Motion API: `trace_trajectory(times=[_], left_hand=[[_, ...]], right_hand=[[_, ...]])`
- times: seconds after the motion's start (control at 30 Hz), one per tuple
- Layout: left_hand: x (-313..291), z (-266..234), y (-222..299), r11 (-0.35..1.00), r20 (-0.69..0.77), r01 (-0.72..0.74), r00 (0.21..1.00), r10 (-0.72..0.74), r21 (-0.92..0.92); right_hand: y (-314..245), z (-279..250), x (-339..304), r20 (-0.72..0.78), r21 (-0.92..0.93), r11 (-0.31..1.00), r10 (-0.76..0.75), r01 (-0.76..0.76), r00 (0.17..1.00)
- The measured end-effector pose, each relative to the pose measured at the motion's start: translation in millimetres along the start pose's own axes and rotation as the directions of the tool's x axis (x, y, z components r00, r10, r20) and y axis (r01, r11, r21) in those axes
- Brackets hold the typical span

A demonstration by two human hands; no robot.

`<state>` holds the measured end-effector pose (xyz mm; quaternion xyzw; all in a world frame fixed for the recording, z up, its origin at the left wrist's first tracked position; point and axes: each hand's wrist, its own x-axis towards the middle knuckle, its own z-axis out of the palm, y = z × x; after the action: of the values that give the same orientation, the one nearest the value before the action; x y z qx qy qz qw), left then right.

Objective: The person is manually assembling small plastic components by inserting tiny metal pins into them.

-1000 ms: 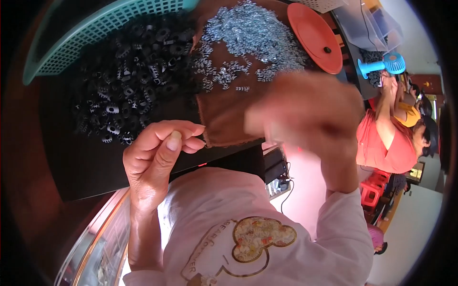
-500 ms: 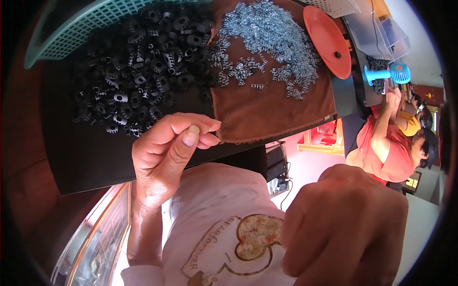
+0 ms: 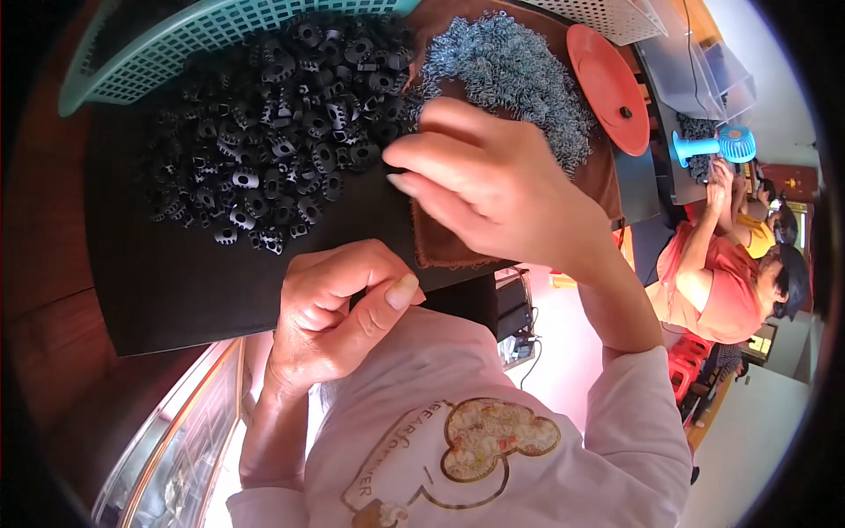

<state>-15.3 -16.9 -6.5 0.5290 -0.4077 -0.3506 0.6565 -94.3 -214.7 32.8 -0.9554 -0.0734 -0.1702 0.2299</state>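
Just beyond the right hand (image 3: 493, 189), the springs (image 3: 519, 79), untouched.

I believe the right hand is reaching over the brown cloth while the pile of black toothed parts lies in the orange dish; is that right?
Not quite. In the head view the black toothed parts lie heaped on the dark work surface, not in the orange dish, which holds none. The right hand does reach over the brown cloth.

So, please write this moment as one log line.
left hand: pinched shut, near black mat | right hand: over black parts, fingers spread
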Motion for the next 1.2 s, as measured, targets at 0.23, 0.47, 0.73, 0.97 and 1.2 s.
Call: trace_trajectory(times=[0.23,0.47,0.73,0.97,1.2], left_hand=[[0,0,-3,1.000,-0.030,0.029,0.999,-0.029,-0.007],[1,0,-6,0.999,-0.050,0.018,0.999,-0.019,-0.027],[4,5,-1,0.953,-0.182,0.161,0.960,-0.211,-0.258],[1,9,-2,0.969,-0.267,0.123,0.947,-0.179,-0.215],[1,13,-5,0.969,-0.277,0.061,0.952,-0.129,-0.241]], right_hand=[[6,23,19,0.133,-0.318,0.948,0.041,0.004,0.990],[10,24,12,0.052,-0.232,0.972,-0.026,0.037,0.998],[-6,14,-13,-0.174,0.359,0.933,0.035,0.030,0.984],[-23,30,-24,-0.249,0.109,0.987,-0.090,0.120,0.964],[25,-11,-43,-0.271,0.120,0.992,0.081,-0.049,0.959]])
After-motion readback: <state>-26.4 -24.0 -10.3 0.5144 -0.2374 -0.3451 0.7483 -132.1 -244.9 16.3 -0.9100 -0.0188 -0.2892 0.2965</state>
